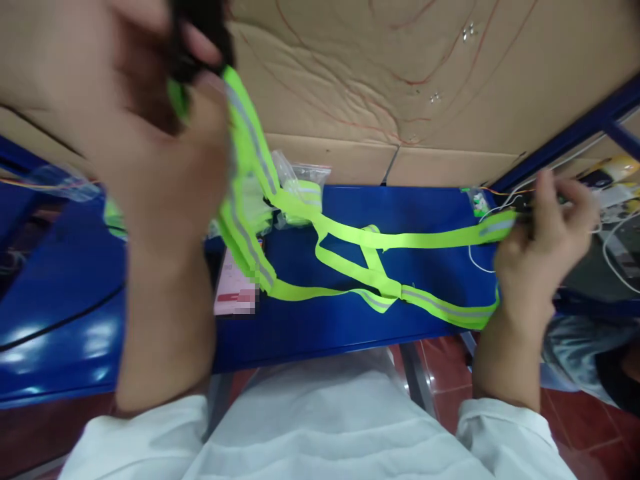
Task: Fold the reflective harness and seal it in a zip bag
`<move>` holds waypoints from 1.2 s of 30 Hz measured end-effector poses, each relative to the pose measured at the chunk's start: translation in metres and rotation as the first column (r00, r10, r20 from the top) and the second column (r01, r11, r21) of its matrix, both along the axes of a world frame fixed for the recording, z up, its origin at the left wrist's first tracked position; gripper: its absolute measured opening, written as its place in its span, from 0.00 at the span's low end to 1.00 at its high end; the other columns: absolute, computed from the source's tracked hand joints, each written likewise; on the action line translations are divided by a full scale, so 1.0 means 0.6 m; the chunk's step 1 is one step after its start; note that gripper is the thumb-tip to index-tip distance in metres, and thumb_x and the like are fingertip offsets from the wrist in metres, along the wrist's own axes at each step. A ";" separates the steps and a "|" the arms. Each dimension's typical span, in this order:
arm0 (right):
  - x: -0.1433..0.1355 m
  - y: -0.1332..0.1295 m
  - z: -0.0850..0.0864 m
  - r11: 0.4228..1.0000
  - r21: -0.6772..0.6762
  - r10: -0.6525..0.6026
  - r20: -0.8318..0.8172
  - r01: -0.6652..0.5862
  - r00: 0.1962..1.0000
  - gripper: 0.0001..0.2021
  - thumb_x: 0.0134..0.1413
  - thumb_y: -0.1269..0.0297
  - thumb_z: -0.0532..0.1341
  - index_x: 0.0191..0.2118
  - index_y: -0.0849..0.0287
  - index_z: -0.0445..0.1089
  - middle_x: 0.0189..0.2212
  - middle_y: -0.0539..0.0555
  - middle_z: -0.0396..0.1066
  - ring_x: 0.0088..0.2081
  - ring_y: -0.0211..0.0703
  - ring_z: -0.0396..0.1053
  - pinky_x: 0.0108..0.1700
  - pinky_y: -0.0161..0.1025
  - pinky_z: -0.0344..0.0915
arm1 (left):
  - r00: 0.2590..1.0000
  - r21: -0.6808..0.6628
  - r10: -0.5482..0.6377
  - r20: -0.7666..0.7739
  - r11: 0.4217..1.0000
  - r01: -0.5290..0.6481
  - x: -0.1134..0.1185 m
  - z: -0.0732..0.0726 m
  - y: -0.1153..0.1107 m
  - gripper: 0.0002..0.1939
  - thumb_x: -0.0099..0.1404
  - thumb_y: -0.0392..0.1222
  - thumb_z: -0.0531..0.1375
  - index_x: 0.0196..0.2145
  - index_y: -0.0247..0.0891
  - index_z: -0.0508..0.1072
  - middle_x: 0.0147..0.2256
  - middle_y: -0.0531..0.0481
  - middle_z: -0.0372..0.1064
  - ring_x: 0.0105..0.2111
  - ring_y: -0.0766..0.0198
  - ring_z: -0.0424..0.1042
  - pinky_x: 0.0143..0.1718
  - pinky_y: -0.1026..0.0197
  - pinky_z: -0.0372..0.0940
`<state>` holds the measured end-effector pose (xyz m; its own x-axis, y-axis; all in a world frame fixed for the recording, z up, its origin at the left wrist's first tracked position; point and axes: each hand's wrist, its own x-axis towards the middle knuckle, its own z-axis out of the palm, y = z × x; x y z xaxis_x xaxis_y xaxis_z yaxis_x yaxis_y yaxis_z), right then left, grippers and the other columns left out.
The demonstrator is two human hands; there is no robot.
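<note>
A neon yellow-green reflective harness [425, 240] with grey reflective stripes stretches between my two hands over the blue table. My left hand [165, 133], blurred and raised near the camera, is closed around a black piece [203, 33] joined to the straps. On the other side, my right hand [540, 247] grips the far end of a strap, with a dark part partly hidden in its fingers. Crossing straps in the middle hang over or lie on the tabletop; I cannot tell which.
Behind the harness lie clear plastic bags [305, 193] with folded neon straps. A pink printed package [233, 287] rests on the blue table [310, 333]. Brown cardboard [325, 80] forms the back wall. White cables [613, 247] and other items stand at right, near a partly visible person [580, 347].
</note>
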<state>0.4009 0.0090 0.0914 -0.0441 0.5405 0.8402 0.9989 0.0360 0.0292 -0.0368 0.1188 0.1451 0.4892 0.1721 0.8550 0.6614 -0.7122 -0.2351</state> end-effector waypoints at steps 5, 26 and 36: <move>-0.202 0.071 -0.015 0.958 -0.169 0.215 -0.113 -0.232 0.970 0.35 0.53 0.76 0.55 0.68 0.54 0.68 0.62 0.65 0.65 0.64 0.61 0.64 0.61 0.61 0.69 | 0.987 -0.286 0.066 0.149 0.958 -0.020 0.098 -0.058 -0.042 0.13 0.71 0.29 0.55 0.49 0.38 0.72 0.62 0.45 0.71 0.60 0.58 0.73 0.61 0.51 0.74; -0.248 0.116 -0.114 0.865 -0.151 0.378 -0.429 -0.478 0.820 0.33 0.70 0.62 0.50 0.77 0.50 0.45 0.67 0.64 0.51 0.70 0.57 0.54 0.70 0.62 0.58 | 0.990 -0.637 -0.139 0.022 0.761 0.121 0.152 -0.111 -0.045 0.13 0.77 0.37 0.51 0.46 0.40 0.76 0.66 0.40 0.66 0.68 0.52 0.65 0.70 0.42 0.65; -0.234 0.120 -0.117 0.865 -0.144 0.389 -0.415 -0.481 0.823 0.36 0.66 0.69 0.50 0.78 0.50 0.46 0.67 0.63 0.51 0.70 0.55 0.53 0.70 0.60 0.57 | 0.987 -0.635 -0.154 -0.054 0.768 0.085 0.158 -0.113 -0.057 0.15 0.75 0.31 0.51 0.46 0.35 0.78 0.65 0.38 0.67 0.68 0.50 0.65 0.71 0.44 0.62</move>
<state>0.2603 0.0808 0.0212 -0.0419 0.7174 0.6955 0.8132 0.4289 -0.3934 0.0581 0.0844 0.0776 0.6163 0.5882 0.5236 0.5590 -0.7951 0.2353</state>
